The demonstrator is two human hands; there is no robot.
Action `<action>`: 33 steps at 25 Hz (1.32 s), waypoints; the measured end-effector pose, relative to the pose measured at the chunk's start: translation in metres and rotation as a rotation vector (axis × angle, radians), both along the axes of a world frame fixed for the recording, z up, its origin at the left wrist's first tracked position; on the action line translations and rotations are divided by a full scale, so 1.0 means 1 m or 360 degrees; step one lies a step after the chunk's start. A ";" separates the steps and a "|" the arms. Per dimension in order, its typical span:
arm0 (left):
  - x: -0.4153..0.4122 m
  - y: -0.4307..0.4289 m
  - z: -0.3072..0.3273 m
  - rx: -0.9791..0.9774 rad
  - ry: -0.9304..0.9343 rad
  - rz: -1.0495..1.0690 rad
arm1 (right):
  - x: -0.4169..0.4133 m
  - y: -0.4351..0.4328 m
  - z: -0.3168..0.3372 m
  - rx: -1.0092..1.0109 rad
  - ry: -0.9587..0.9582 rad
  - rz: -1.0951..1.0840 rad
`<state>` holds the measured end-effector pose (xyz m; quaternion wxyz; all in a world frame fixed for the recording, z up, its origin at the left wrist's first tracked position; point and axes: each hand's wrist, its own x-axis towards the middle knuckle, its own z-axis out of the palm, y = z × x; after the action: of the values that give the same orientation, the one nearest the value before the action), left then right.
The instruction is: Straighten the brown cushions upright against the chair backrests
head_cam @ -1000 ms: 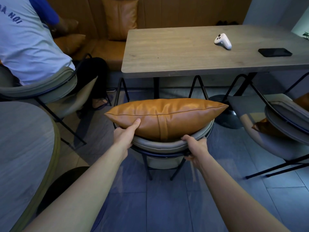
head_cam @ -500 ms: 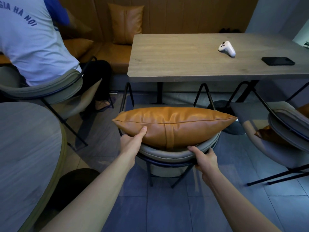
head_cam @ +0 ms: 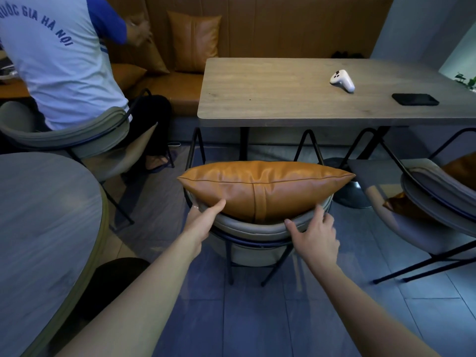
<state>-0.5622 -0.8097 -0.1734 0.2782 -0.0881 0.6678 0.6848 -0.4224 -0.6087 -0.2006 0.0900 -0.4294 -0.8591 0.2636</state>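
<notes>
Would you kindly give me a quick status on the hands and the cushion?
Left hand gripping brown cushion at its lower left edge. Right hand open, on chair backrest. Cushion upright against backrest. Nothing blocking.

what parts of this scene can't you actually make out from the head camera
- Bottom of the brown cushion and the seat below: hidden behind the chair backrest.
- Left hand fingers: tucked behind the cushion, only the thumb shows.
- Second cushion on the right chair: cut off by the frame edge and its backrest.
- Right hand: motion-blurred, contact with the backrest unclear.
</notes>
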 end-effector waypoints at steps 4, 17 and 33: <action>0.007 -0.009 0.004 -0.0086 0.0058 -0.0122 | 0.000 -0.010 0.000 0.0720 -0.0135 0.0753; 0.003 -0.008 0.037 -0.1172 0.0650 -0.0756 | -0.016 -0.008 0.043 0.0351 -0.0605 0.0919; 0.041 0.051 0.343 -0.1851 0.1886 -0.0800 | -0.012 0.044 0.363 0.0308 0.0037 0.0958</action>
<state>-0.5211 -0.7584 0.1700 -0.0618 0.3052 0.9464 0.0860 -0.4343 -0.5649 0.1628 0.0582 -0.1423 -0.9676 0.2002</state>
